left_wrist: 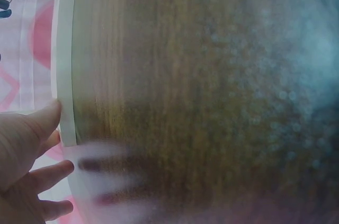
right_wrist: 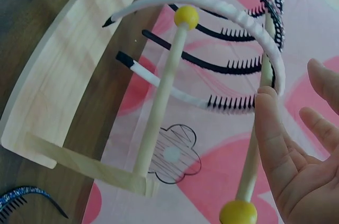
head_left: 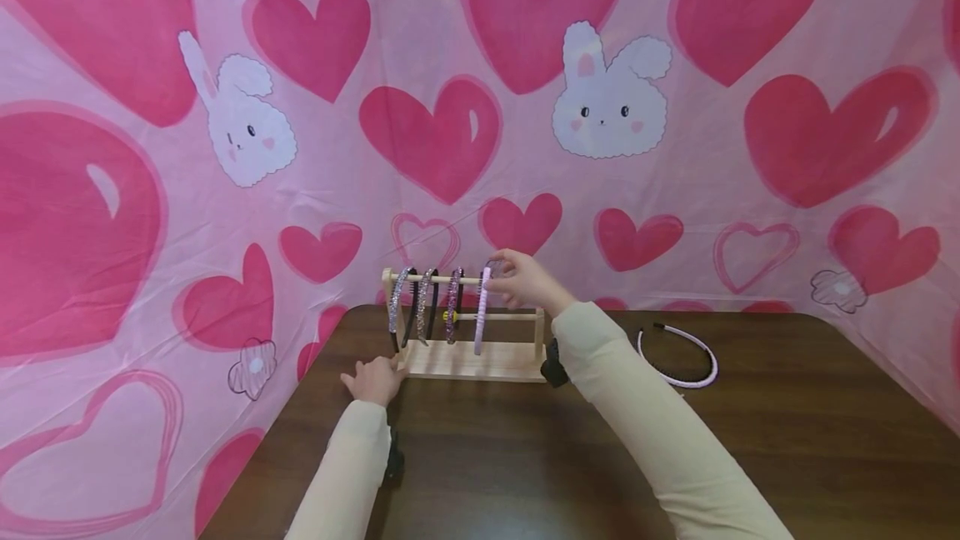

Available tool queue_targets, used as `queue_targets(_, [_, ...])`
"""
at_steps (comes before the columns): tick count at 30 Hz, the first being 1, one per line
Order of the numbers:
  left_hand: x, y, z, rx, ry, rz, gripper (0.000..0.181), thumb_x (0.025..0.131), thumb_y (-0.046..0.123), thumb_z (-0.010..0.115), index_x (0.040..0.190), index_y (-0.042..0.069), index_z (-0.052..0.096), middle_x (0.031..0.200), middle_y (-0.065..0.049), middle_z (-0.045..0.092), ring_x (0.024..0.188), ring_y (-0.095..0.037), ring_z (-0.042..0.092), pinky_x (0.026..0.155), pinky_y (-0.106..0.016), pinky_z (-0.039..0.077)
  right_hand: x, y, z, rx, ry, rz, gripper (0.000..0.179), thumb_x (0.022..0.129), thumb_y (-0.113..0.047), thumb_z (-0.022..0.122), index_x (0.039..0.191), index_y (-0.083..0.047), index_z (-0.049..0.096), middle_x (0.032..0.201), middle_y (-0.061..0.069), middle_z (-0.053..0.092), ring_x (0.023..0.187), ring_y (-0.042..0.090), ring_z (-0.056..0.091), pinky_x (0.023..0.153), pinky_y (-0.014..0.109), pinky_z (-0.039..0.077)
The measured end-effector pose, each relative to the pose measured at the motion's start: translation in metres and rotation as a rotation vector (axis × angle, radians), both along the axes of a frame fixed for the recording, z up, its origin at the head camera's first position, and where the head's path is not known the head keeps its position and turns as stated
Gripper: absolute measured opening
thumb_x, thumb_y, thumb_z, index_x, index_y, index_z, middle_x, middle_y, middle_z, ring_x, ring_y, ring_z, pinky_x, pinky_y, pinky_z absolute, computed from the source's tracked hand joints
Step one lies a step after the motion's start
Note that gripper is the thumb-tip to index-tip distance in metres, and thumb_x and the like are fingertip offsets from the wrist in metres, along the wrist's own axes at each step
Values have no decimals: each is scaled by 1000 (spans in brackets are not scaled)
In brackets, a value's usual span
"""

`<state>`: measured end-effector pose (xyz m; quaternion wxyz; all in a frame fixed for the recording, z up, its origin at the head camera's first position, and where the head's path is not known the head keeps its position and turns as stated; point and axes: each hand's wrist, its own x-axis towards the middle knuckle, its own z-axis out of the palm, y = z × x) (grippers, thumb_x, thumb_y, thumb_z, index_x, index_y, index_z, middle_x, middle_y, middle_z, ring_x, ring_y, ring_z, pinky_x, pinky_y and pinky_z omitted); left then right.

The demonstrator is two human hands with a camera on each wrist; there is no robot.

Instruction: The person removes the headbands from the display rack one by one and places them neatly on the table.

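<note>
A pale lilac ribbed headband (head_left: 483, 311) hangs on the upper rod of a wooden headband rack (head_left: 472, 361). My right hand (head_left: 521, 280) is at the top of this headband. In the right wrist view its nearest digit touches the band, while the other fingers stand apart and extended. To the left on the same rod hang a silver glitter headband (head_left: 397, 307), a gold-toned one (head_left: 423, 307) and a purple-pink one (head_left: 452, 307). My left hand (head_left: 375, 379) rests at the rack's left end with fingers spread, its thumb (left_wrist: 47, 121) touching the pale base edge.
A second pale lilac headband (head_left: 693, 357) lies on the brown table (head_left: 480, 457) to the right. A blue glitter headband (right_wrist: 21, 195) lies beside the rack in the right wrist view. The lower rod has a yellow end knob (right_wrist: 186, 17). A pink heart-print cloth (head_left: 480, 48) hangs behind.
</note>
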<state>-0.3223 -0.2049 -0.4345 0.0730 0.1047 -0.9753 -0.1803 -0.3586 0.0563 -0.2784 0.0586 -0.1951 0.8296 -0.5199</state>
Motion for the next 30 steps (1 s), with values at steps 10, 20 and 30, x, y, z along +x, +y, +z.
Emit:
queue_targets(10, [1,1,2,-1,-13,8,45,86,34,64,122,8,60,115,-23,58,107,-44,44,89,-66,18,-2,-13,-8,4,-18,-6,55,82,-5,68,132,-5,45,123,24,45,67,26,62,55,33,52])
queue_targets(20, [-2,0,0,0,-24,11,46,86,34,64,124,8,59,117,-24,57,111,-46,41,89,-65,18,-1,-21,-14,12,-21,-1,53,83,-1,66,132,-4,46,128,27,44,54,15,55,56,31,52])
queue_targets(30, [-3,-1,-2,9,-11,11,47,85,34,65,124,8,58,115,-24,58,109,-45,43,89,-65,17,-3,-20,-17,10,-2,-27,52,83,1,65,132,-3,48,118,28,53,60,22,63,57,34,53])
